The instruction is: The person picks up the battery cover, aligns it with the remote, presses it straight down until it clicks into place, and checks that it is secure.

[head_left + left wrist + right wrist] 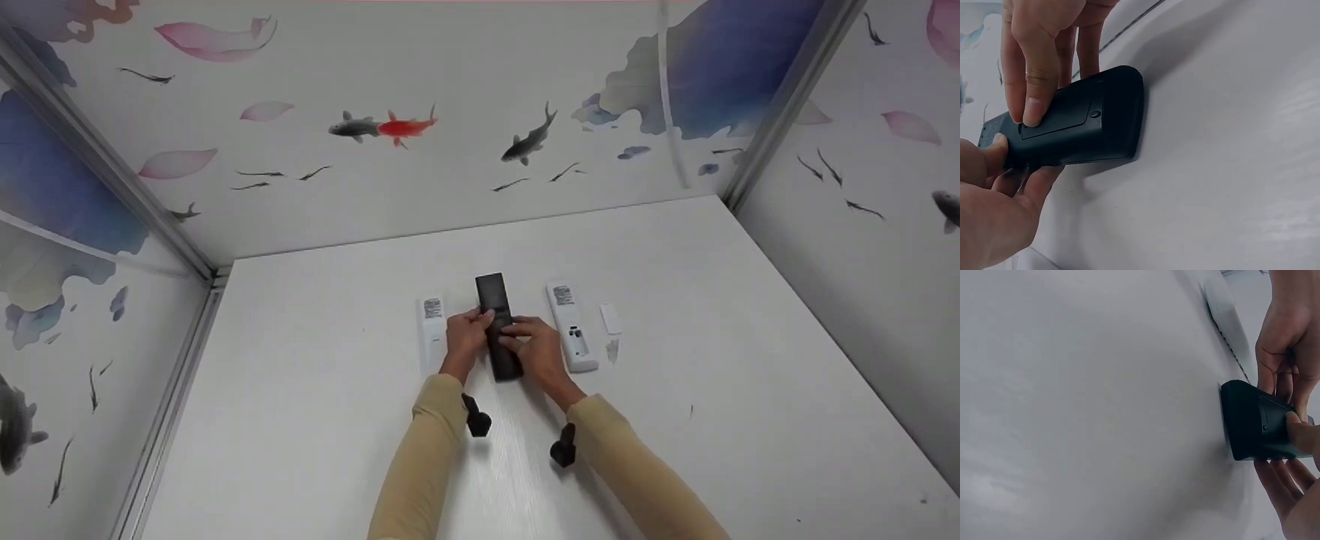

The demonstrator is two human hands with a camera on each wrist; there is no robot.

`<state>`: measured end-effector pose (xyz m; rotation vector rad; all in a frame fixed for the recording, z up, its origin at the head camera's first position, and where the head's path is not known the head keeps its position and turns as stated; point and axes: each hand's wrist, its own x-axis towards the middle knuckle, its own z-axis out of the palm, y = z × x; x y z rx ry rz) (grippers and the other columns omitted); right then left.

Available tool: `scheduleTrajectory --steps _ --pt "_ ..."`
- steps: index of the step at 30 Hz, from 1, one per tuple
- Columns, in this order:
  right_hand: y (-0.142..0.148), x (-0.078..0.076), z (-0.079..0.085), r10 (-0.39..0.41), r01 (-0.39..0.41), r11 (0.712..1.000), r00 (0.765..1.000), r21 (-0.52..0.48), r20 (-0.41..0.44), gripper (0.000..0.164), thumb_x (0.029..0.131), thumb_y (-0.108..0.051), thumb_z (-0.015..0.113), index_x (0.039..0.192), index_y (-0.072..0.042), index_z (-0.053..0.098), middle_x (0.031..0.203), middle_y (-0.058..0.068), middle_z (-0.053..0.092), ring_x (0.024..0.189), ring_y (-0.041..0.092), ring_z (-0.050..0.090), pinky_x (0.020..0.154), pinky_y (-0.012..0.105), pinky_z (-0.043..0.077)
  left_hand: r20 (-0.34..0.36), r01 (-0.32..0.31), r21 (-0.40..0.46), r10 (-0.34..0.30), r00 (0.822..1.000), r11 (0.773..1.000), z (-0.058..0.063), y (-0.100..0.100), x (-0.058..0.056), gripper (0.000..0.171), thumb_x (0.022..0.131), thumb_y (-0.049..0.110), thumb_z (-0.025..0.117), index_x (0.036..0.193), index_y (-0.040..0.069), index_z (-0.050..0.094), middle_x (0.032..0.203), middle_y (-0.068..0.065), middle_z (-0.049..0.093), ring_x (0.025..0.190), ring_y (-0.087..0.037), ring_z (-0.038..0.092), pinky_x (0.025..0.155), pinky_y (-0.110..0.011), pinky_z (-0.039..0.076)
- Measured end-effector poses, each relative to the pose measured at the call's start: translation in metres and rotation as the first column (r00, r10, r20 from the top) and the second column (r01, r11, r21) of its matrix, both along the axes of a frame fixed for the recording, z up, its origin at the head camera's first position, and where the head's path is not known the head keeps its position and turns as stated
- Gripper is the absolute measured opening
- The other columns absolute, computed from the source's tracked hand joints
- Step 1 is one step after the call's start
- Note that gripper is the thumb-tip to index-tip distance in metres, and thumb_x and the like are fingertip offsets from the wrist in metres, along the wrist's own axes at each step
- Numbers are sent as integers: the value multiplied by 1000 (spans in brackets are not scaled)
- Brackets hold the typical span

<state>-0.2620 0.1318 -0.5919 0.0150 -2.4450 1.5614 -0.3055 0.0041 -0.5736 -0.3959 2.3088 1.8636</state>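
A black remote control [491, 292] is held back side up over the white table, its battery cover [1061, 115] in place. My left hand [466, 337] grips its left side, thumb on the back and fingers beneath in the left wrist view. From the other side, my right hand [540, 349] holds it; the right thumb [1300, 430] presses on the battery cover while other fingers touch the side. Beside my left hand lies a white remote control [433, 322]. To the right is another white remote control [566, 315] with its battery compartment uncovered.
A small white cover [610, 319] lies on the table [300, 420] right of the uncovered remote, with a small greyish item [613, 351] just below it. Walls printed with fish and petals [450, 180] enclose the table at the back and sides.
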Motion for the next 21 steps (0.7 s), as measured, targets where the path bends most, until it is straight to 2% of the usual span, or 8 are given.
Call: scheduleTrajectory --steps 3,5,10,13,17,21 --pt "-1 3 -2 -23 27 998 998 -61 58 21 82 -7 81 103 -2 78 117 16 72 104 33 71 90 45 57 -19 18 -80 -19 1000 997 -1 1 0 43 99 23 63 135 -1 61 135 -19 63 131 -30 57 109 -41 46" --pt "-1 4 -2 -43 52 994 995 -98 94 25 83 -8 80 107 -3 76 118 17 72 105 33 71 88 45 57 -23 18 -105 -21 1000 994 -1 2 0 45 99 23 63 135 -3 60 136 -21 62 131 -31 56 109 -41 45" --pt "-1 6 -3 -67 95 985 980 -146 186 34 86 -11 79 118 -5 72 122 17 71 108 32 69 88 42 56 -17 -4 -139 2 1000 990 0 5 2 39 98 22 64 130 0 63 125 -20 69 115 -29 65 95 -39 52" --pt "0 6 -4 -66 105 981 972 -165 228 37 87 -10 78 122 -4 70 124 17 70 109 30 69 87 40 56 -25 -18 -180 14 1000 983 3 7 4 35 97 21 66 124 0 67 118 -18 72 108 -27 68 90 -38 53" --pt "0 5 -7 -65 113 978 964 -178 257 37 87 -10 77 123 -3 70 123 18 71 109 29 69 87 36 56 -49 -34 -242 23 999 970 6 10 6 32 95 19 67 118 -3 70 114 -20 73 107 -29 68 91 -40 53" --pt "0 4 -7 -63 110 981 958 -157 279 36 89 -11 76 123 -4 71 121 18 71 108 27 69 88 36 56 -85 -30 -306 4 996 952 6 11 7 31 94 17 67 115 -6 71 112 -20 74 106 -30 69 91 -41 54"
